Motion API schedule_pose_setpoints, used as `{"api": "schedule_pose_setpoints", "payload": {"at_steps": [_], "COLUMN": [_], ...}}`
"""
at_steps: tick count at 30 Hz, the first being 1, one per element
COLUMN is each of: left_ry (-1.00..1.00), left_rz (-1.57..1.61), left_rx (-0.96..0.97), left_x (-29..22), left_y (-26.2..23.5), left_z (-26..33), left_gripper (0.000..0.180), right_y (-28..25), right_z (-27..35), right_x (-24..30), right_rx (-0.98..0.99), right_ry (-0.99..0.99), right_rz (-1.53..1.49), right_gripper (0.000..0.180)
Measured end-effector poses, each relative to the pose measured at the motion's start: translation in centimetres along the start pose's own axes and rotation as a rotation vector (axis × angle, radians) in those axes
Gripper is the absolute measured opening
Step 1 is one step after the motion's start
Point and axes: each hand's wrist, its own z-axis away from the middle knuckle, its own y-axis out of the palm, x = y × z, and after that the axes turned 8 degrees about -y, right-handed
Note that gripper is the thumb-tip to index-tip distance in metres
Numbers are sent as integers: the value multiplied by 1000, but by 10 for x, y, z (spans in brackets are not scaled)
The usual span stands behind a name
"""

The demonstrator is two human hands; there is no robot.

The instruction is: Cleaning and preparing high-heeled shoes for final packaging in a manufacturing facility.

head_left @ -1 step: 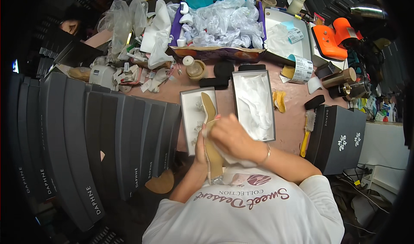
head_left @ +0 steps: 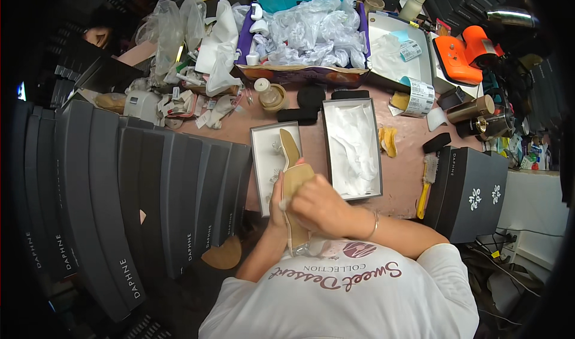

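My left hand (head_left: 277,210) grips a shoe (head_left: 297,176) with a tan sole, its broad forepart pointing away from me and its narrow end near my shirt. A clear piece shows at that near end. Across the sole lies my right hand (head_left: 320,206), fingers closed. A small whitish bit shows at its fingertips, too hidden to name. Just beyond, a second tan-soled shoe (head_left: 288,142) rests over a shallow white box part (head_left: 263,136) with a dark rim. To the right stands an open shoe box (head_left: 378,159) with white tissue paper (head_left: 353,147) in it.
Dark shoe boxes (head_left: 108,177) line the left, and more boxes (head_left: 470,189) stand at right beside a yellow-handled brush (head_left: 424,192). A carton (head_left: 299,74) of crumpled plastic, a bottle (head_left: 263,88), label rolls (head_left: 419,96) and an orange device (head_left: 455,60) occupy the back.
My right hand has moved a little toward me along the sole, uncovering more of the shoe's broad forepart. My left hand keeps its hold in nearly the same place.
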Motion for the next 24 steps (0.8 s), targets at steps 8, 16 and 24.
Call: {"api": "schedule_pose_setpoints", "payload": {"at_steps": [8,16,24], "left_ry": [29,-4,15], "left_rz": [-55,10,-55], "left_rx": [-111,-35,-29], "left_x": [0,-4,-1], "left_y": [16,16,20], "left_z": [4,1,7], "left_gripper": [61,71,64], "right_y": [5,3,-8], "right_z": [-5,7,14], "right_x": [-1,-8,-15], "right_rx": [-36,-66,-146], "right_ry": [56,121,167], "right_rz": [-14,21,35], "right_gripper": [12,9,15]}}
